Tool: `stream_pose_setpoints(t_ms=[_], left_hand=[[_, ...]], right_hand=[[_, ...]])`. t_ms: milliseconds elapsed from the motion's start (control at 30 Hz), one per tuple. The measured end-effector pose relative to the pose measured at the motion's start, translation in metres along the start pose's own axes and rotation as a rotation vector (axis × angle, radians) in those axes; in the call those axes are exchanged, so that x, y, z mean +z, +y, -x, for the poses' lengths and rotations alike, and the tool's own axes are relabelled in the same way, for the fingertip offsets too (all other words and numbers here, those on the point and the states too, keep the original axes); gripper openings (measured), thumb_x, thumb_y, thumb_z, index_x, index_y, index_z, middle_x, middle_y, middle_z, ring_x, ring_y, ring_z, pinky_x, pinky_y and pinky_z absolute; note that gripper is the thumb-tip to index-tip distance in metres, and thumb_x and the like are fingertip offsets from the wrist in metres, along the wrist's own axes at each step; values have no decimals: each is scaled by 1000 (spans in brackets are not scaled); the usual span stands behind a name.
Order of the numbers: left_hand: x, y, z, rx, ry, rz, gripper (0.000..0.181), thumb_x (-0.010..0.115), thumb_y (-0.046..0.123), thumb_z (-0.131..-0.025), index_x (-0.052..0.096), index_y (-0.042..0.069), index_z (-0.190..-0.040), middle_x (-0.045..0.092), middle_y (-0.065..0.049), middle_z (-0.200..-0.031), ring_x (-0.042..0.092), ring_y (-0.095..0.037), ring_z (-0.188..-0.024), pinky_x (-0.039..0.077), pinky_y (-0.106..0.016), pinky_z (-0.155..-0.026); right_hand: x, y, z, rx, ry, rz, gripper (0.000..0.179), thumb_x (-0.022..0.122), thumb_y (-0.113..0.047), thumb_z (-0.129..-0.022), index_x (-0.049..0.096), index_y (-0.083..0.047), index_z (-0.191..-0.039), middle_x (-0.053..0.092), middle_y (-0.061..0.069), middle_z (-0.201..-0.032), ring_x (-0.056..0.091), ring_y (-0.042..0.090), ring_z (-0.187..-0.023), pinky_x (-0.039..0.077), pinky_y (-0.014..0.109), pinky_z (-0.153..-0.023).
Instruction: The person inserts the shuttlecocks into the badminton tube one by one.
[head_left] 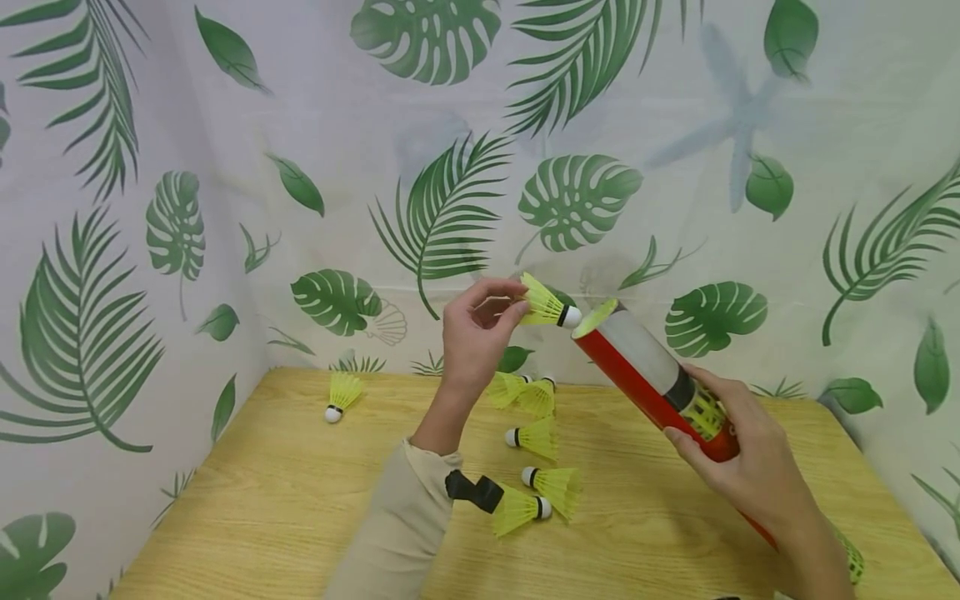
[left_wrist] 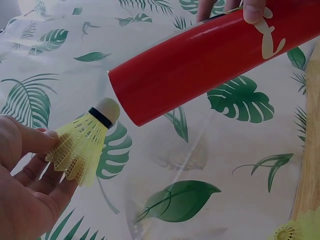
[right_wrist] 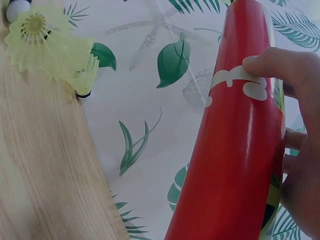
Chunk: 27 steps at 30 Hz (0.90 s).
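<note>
A yellow shuttlecock (head_left: 546, 302) with a white cork and black band is pinched by its skirt in my left hand (head_left: 480, 333). Its cork points at the mouth of a red and white shuttlecock tube (head_left: 637, 367), just outside the rim in the left wrist view. The tube slants in the air, mouth up and to the left, and my right hand (head_left: 757, 450) grips it around the lower half. In the right wrist view the thumb presses on the tube's red side (right_wrist: 220, 150). What lies inside the tube is hidden.
Several yellow shuttlecocks lie on the wooden table (head_left: 300, 500) below my hands, including one near the front (head_left: 517, 510). One shuttlecock (head_left: 342, 395) lies apart at the back left. A leaf-patterned cloth (head_left: 337, 208) hangs behind the table. A yellow-green netted object (head_left: 851, 554) shows beside the right forearm.
</note>
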<state>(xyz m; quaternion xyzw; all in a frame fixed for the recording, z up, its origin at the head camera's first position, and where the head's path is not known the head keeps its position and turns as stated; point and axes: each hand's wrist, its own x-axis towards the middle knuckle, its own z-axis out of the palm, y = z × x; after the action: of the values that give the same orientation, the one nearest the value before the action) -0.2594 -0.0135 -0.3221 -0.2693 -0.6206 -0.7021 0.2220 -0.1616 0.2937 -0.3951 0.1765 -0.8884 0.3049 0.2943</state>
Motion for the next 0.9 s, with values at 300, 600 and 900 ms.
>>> stream_pose_setpoints(t_ms=[300,600,900], left_hand=[[20,-2,-1,12,-42,15,14,69,-7,-93,69,-8,-107,68,-20,-105,71,-27,-92,60,-33,-83],[33,-5,1,5,-102,-10,14,70,-6,-94,70,-6,-107,69,-19,-106,70,-35,-95,60,-34,-84],[39,-8,7,-13,-192,-38,15,69,-3,-96,70,-3,-111,71,-17,-109,71,-25,-97,59,-30,-85]], right_hand=[[0,-4,-1,-6,6,-14,88,91,-6,-74,51,-21,-151,60,2,-128,48,5,-101,48,18,-71],[1,-4,-1,-7,0,-3,88,90,-6,-75,50,-21,-152,59,3,-129,48,6,-101,46,15,-73],[3,-4,-2,-15,-7,6,88,90,-7,-74,50,-21,-152,59,4,-130,48,7,-103,44,13,-76]])
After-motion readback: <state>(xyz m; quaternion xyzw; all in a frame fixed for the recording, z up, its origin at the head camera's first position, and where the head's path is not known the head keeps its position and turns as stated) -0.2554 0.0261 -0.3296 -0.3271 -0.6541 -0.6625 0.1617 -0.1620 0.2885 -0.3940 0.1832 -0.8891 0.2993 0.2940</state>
